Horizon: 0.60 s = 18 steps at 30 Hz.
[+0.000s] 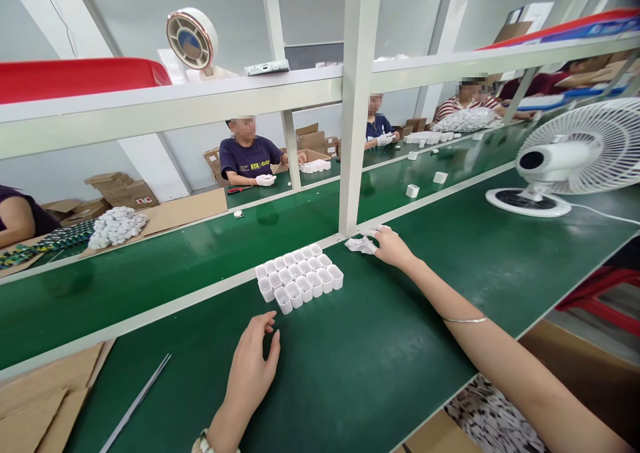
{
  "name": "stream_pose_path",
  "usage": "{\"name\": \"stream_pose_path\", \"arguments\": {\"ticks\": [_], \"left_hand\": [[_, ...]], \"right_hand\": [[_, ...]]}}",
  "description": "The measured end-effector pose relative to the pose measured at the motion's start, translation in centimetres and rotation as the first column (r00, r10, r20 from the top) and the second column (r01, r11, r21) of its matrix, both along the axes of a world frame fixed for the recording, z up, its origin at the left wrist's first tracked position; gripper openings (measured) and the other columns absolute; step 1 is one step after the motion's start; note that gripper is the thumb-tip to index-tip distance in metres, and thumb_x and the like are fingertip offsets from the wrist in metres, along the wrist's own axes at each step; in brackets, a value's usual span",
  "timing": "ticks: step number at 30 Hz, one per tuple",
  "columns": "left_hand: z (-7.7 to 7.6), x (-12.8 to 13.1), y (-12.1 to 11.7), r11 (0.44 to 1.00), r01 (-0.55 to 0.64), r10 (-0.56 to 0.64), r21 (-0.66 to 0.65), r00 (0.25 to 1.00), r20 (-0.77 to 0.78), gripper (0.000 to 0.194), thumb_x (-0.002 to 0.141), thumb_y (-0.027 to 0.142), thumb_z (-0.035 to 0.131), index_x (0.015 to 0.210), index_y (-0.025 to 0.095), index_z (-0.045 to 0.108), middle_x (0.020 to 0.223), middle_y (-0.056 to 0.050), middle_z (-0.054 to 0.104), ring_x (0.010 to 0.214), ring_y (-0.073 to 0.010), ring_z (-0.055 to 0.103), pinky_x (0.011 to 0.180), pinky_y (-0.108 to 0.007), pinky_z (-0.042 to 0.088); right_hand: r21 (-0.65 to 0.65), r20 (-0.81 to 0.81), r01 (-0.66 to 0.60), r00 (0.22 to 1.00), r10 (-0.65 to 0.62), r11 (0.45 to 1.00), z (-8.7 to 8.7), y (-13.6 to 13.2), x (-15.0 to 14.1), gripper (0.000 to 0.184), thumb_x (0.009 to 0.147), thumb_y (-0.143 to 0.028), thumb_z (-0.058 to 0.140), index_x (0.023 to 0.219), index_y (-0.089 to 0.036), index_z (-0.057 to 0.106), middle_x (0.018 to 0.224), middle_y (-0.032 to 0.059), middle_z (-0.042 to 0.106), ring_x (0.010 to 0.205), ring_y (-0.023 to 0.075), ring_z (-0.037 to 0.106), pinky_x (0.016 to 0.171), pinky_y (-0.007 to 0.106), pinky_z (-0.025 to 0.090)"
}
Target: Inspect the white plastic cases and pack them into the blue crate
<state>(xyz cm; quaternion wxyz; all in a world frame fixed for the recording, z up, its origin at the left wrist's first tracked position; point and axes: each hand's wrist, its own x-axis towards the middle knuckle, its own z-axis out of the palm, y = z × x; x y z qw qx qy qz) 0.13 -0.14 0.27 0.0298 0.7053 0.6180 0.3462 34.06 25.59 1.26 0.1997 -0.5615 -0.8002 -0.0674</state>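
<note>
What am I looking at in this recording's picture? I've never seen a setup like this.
There is no machine arm here, just a person's two bare hands, seen by a camera on their head looking forward and down. On the green tabletop, small open white cups stand in rows. The left hand is beside them, holding nothing visible. The right hand has its fingers on a crumpled white item, perhaps a glove. Tweezers lie at lower left; a white fan stands at right. Other people sit across.
</note>
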Motion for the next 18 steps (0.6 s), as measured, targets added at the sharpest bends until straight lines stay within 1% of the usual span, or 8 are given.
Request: {"name": "stream_pose_path", "arguments": {"ticks": [3, 9, 13, 18], "left_hand": [[-0.02, -0.05, 0.0, 1.0, -0.002, 0.002, -0.008, 1.0, -0.001, 0.027, 0.096, 0.03, 0.043, 0.122, 0.023, 0.047, 0.1, -0.007, 0.06, 0.09, -0.0207, 0.064, 0.075, -0.036, 0.058], [-0.11, -0.16, -0.01, 1.0, 0.003, -0.003, -0.021, 1.0, -0.006, 0.028, 0.096, 0.029, 0.043, 0.123, 0.024, 0.045, 0.101, -0.006, 0.059, 0.09, -0.0199, 0.063, 0.076, -0.036, 0.057], [-0.08, -0.1, -0.02, 1.0, -0.001, 0.001, -0.027, 1.0, -0.001, 0.027, 0.096, 0.03, 0.043, 0.123, 0.024, 0.045, 0.101, -0.006, 0.059, 0.091, -0.0201, 0.063, 0.076, -0.036, 0.057], [-0.07, -0.08, 0.0, 1.0, 0.004, -0.004, -0.028, 1.0, -0.006, 0.027, 0.097, 0.029, 0.043, 0.123, 0.023, 0.045, 0.101, -0.006, 0.059, 0.091, -0.0201, 0.063, 0.077, -0.036, 0.057]], "right_hand": [[0.006, -0.014, -0.003, 1.0, 0.003, 1.0, 0.08, -0.01, 0.02, 0.023, 0.085, -0.02, 0.056, 0.103, -0.013, 0.067, 0.102, 0.0153, 0.061, 0.099, 0.0281, 0.055, 0.081, 0.033, 0.043], [0.021, -0.069, 0.006, 0.998, -0.004, 1.0, 0.43, -0.26, -0.11, 0.016, 0.08, -0.017, 0.057, 0.095, -0.015, 0.063, 0.091, 0.0089, 0.058, 0.09, 0.0241, 0.055, 0.075, 0.029, 0.041], [0.023, -0.091, 0.018, 0.996, -0.015, 1.0, 0.37, -0.26, -0.15, 0.016, 0.076, -0.011, 0.056, 0.09, -0.015, 0.061, 0.089, 0.0082, 0.058, 0.088, 0.023, 0.054, 0.072, 0.028, 0.04], [0.029, -0.099, 0.014, 0.995, -0.011, 0.999, 0.16, -0.12, -0.1, 0.013, 0.075, -0.01, 0.056, 0.085, -0.015, 0.061, 0.089, 0.008, 0.059, 0.088, 0.0227, 0.054, 0.073, 0.028, 0.039]]}}
